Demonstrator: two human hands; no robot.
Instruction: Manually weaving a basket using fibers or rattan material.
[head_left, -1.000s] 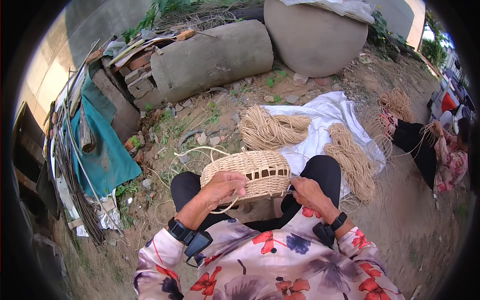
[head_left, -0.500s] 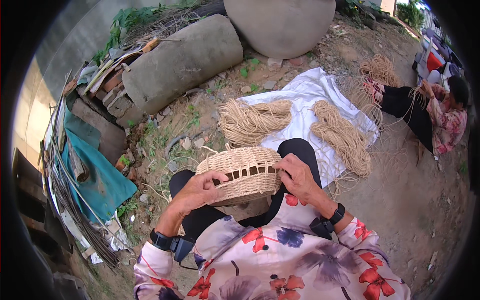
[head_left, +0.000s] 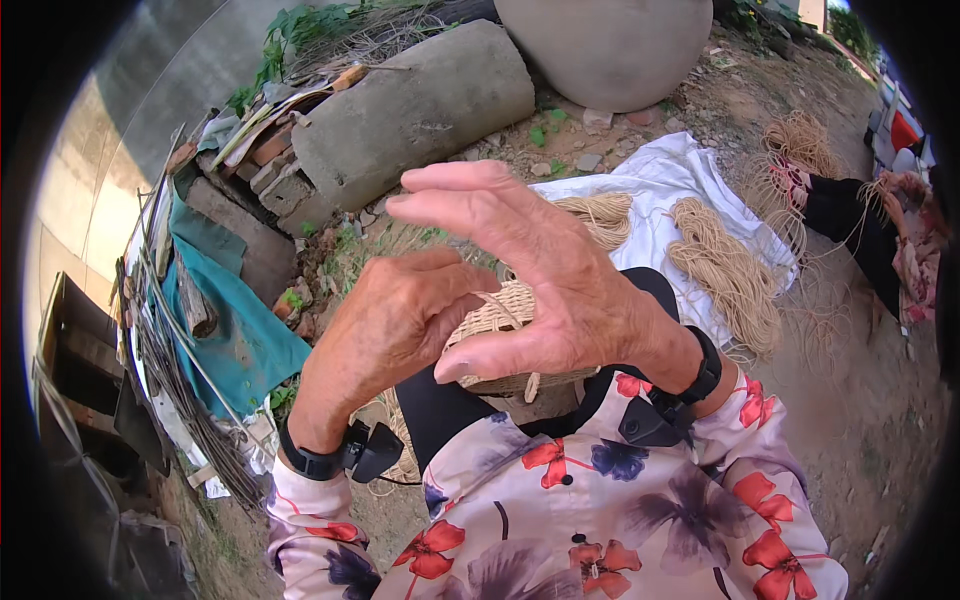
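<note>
Bare right grip (head_left: 565, 285) blocks pale woven basket (head_left: 508, 310) from above, bare left grip (head_left: 405, 320) its left side; brown dirt ground (head_left: 860, 430) rightward passable.

The bare left hand (head_left: 405, 310) is bending its fingers beside a tan, curved, woven basket (head_left: 499, 314). The bare right hand (head_left: 550, 275) is holding its thumb and fingers wide apart, hiding some of it. Farther right, a long tan rope bundle (head_left: 725, 270) is lying partly on a crumpled white sheet (head_left: 655, 180).
</note>
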